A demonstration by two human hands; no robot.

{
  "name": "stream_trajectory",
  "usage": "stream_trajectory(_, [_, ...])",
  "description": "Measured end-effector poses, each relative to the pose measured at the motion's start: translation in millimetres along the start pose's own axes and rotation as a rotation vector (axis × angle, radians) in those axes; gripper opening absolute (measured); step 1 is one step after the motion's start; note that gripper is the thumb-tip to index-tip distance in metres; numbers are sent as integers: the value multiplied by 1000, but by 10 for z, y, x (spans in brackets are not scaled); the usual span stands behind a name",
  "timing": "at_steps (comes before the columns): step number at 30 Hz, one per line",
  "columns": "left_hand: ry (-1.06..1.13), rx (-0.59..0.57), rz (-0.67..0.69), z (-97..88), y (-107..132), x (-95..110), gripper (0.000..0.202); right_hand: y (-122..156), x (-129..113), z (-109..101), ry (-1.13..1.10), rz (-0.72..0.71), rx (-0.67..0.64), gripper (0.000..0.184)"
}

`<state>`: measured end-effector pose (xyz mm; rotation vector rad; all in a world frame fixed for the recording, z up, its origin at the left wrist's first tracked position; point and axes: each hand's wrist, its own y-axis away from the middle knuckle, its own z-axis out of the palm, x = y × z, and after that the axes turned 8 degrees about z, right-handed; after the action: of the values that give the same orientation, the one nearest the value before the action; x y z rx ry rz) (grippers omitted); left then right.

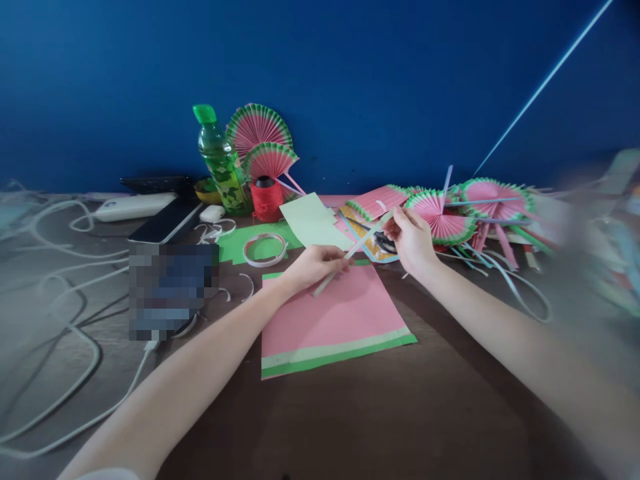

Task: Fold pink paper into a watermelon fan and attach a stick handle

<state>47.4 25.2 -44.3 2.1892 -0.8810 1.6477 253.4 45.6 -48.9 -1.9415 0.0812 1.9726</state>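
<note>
My left hand (315, 265) is closed in a pinch on a thin pale stick (345, 261) that slants up to the right over a pink paper sheet (335, 320) with a pale and a dark green strip along its near edge. My right hand (413, 241) is closed on the stick's upper end, just above a pair of scissors (384, 241) lying on patterned paper. Both hands hover above the brown table (440, 400).
Folded watermelon paper fans (440, 217) and loose strips pile up at the right. A green bottle (220, 160), two upright fans (260, 130), a red thread spool (266, 198), a tape roll (265, 249), light green paper (313, 220), a phone and white cables (60, 293) lie left.
</note>
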Motion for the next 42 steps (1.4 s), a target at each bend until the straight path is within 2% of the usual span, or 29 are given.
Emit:
stream_trajectory(5, [22,-26,-41,14,5,56,20,-117,19,-78,-69,13,64,33])
stream_trajectory(9, [44,21,-50,20,1,63,21,-163,48,-99,-113,45,108,31])
stream_trajectory(11, [60,45,-55,17,-2,54,25,-143,36,-99,-62,-19,159,29])
stream_trajectory(13, [64,59,-47,13,-2,46,29,-72,-11,-79,68,-161,185,24])
stream_trajectory(14, [59,62,-37,12,0,44,31,-17,-47,-58,151,-249,175,22])
stream_trajectory(17, [4,81,19,15,11,46,33,194,-161,47,395,-420,-6,15])
stream_trajectory(19, [-55,103,52,24,20,56,32,326,-204,130,497,-508,-169,15])
stream_trajectory(21, [-102,127,65,39,26,74,30,415,-203,194,553,-565,-242,16])
stream_trajectory(26, [-112,146,45,72,36,111,27,463,-133,232,608,-627,-255,15])
stream_trajectory(42, [-247,203,130,95,86,50,29,489,-96,240,691,-748,-245,11])
